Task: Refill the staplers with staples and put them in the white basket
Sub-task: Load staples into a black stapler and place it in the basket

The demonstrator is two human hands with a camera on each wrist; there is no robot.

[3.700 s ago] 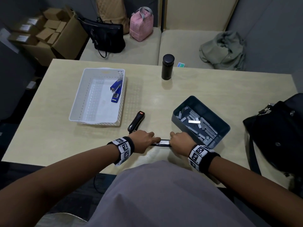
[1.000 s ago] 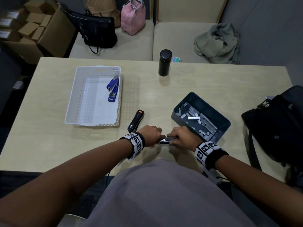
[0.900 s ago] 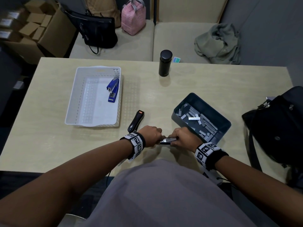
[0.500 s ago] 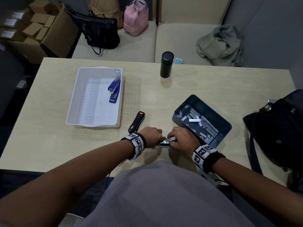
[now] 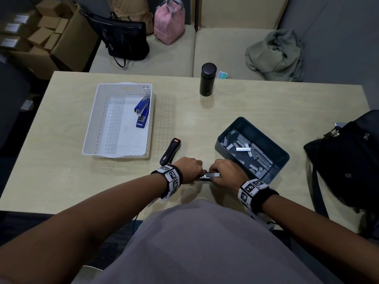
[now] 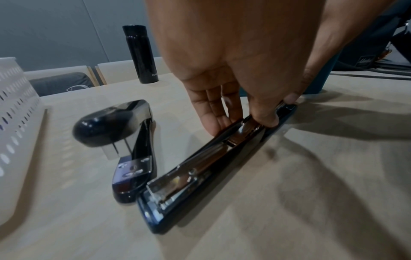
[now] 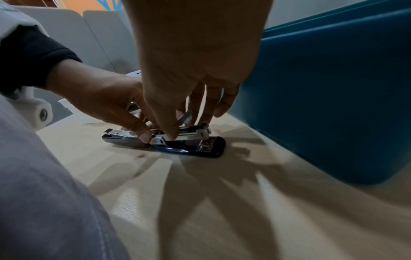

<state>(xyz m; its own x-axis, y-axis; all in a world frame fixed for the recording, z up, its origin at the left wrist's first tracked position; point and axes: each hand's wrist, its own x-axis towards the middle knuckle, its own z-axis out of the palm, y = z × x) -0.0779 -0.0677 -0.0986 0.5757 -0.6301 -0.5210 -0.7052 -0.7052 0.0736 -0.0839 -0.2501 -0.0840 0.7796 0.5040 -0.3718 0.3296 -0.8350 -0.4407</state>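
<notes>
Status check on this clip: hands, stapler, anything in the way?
Left hand holds the open stapler flat on the table. Right hand pinches a staple strip over its tray. Blue stapler in basket; black stapler waits. Nothing blocking.

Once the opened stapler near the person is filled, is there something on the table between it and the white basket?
Yes. A closed black stapler lies on the table between the opened stapler that both hands work on and the near right corner of the white basket. A lifted carry would probably pass over it.

Staple strip (image 7: 185, 117), maybe, over stapler (image 7: 177, 140)
</notes>
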